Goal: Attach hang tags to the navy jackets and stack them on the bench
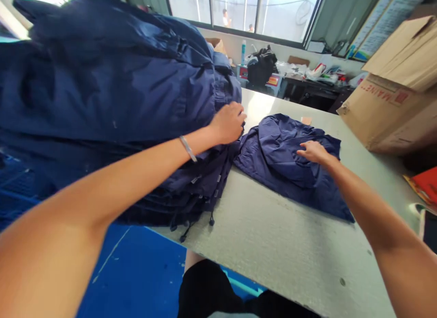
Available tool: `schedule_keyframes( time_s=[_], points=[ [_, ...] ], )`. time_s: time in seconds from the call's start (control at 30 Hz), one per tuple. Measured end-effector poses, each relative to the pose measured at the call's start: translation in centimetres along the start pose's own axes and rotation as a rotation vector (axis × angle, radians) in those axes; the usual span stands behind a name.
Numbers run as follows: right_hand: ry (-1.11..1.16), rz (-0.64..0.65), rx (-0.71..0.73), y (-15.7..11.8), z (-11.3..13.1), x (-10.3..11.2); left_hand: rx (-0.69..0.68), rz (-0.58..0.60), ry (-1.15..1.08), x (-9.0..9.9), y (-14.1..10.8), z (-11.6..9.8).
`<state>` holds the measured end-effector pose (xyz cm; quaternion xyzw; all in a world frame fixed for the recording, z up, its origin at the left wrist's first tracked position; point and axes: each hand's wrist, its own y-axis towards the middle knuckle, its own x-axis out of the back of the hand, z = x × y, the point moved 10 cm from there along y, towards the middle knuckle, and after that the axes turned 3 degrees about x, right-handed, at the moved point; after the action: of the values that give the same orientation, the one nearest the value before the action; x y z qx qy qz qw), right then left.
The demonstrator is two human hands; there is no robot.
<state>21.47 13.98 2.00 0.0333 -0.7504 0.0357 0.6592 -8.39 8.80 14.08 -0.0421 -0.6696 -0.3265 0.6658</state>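
Observation:
A large heap of navy nylon garments (119,90) rises at the left, overhanging the table edge, with cord toggles (211,220) dangling from its lower side. My left hand (227,123) grips the heap's right edge, and a silver bangle (187,148) circles that wrist. A single crumpled navy garment (283,172) lies on the pale grey table (283,249). My right hand (314,152) rests on this garment with its fingers together, pressing on the cloth.
A large cardboard box (389,113) stands at the table's right end, with a red packet (423,186) beyond it. A small tan tag (306,120) lies on the table. A cluttered dark bench (314,85) stands at the back, and the blue floor (136,272) shows below.

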Motion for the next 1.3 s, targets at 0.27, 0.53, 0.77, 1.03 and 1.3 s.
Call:
schedule_keyframes(
  time_s=[0.27,0.53,0.77,1.03,1.3],
  points=[
    [0.257,0.031,-0.079,-8.4,-0.9,-10.7,-0.106,0.154,-0.201,-14.4,-0.7,-14.5],
    [0.29,-0.031,0.081,-18.3,-0.3,-9.3,-0.141,0.122,-0.451,-12.7,-5.2,-19.1],
    [0.272,0.064,0.227,-28.7,1.2,-5.7,-0.236,0.728,-0.422,-7.2,-13.4,-22.9],
    [0.351,-0.157,0.028,-13.4,-4.6,0.6,-0.004,0.393,-0.981,-8.4,-0.6,-21.3],
    [0.411,-0.292,-0.197,-0.6,-7.3,-4.3,0.257,0.014,-0.637,-18.1,9.7,-19.1]
  ],
)
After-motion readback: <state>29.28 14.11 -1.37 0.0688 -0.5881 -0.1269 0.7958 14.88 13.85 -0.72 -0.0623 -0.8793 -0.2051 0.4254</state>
